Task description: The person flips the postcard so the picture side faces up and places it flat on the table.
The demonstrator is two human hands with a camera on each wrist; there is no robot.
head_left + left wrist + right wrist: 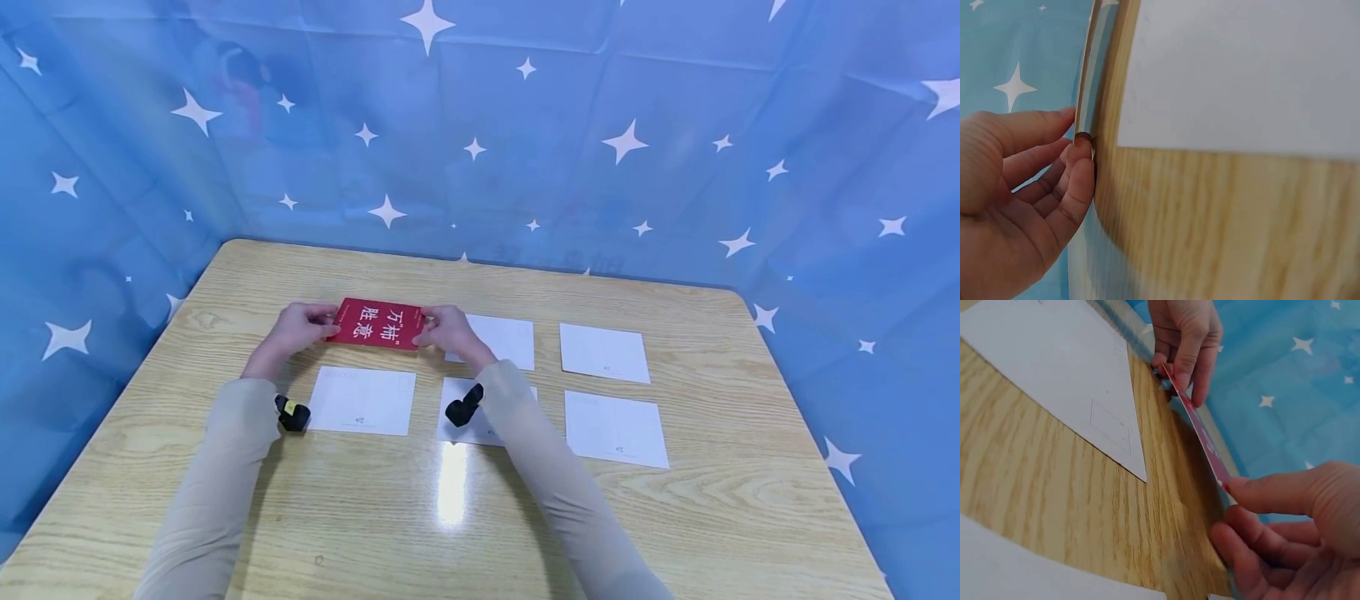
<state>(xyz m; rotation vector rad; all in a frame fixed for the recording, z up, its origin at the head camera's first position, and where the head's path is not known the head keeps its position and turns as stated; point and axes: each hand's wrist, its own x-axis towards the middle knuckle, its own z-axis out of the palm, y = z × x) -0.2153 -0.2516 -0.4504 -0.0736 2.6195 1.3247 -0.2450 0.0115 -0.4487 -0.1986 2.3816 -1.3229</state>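
Observation:
A red card (377,323) printed with large white characters, turned sideways, is held raised at the back left of the table. My left hand (298,327) pinches its left short edge between thumb and fingers. At the opposite edge, my right hand (450,330) pinches with thumb above and curled fingers beneath. From the right wrist view, the red card (1200,434) appears nearly edge-on and stretches between both hands. Just in front of it lies a white postcard (362,400). Another white postcard (506,337) lies under the right wrist, partly covered by it.
A front-middle white postcard (480,432) is partly hidden by the right sleeve and its black wrist camera (463,407). Two more postcards lie to the right, one at the back (603,353) and one in front (617,429). A blue star-patterned curtain (525,150) surrounds the wooden table (360,517).

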